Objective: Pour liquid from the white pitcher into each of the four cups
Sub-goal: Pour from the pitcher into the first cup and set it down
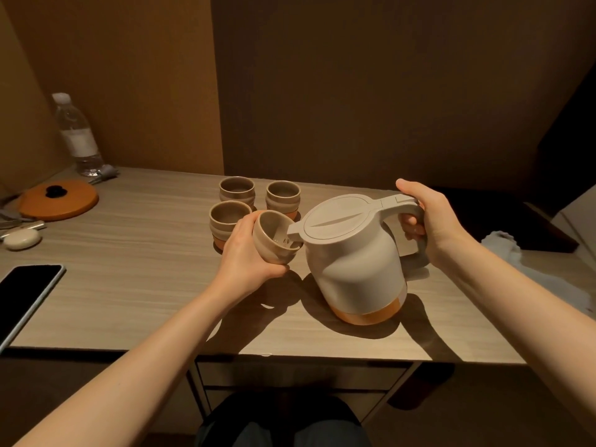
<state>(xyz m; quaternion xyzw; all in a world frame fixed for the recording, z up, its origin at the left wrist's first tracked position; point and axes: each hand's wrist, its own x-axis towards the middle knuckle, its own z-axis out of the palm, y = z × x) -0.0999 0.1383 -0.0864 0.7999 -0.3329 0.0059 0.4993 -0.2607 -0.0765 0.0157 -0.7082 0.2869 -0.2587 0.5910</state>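
Gripping the handle of the white pitcher (351, 253), the right hand (425, 221) is curling its fingers through the loop while the thumb is lying along the top of the handle. That pitcher, white above an orange base band, is tilting to the left over the desk (145, 269), its base lifting on the right side and its lidded spout reaching just over the rim of the held cup (275, 238). The left hand (245, 253) is wrapping around this cup from the left and underneath, holding it off the desk and tipping its mouth toward the spout. A little clear liquid is showing inside the cup, right under the spout.

Three other cups are standing upright on the desk behind the held one: the near left cup (227, 221) is sitting just beside the left hand, the back left cup (237, 188) is standing behind it, and the back right cup (283, 195) is standing beside that one. Whether these three hold liquid is not clear.

On the far left of the desk an orange round lid (59, 201) with a black knob is lying flat, with a clear water bottle (75, 133) standing behind it. A small white case (22, 238) is resting nearer, and a dark phone (24, 295) is lying at the left edge. A white cloth (503, 246) is lying at the right.
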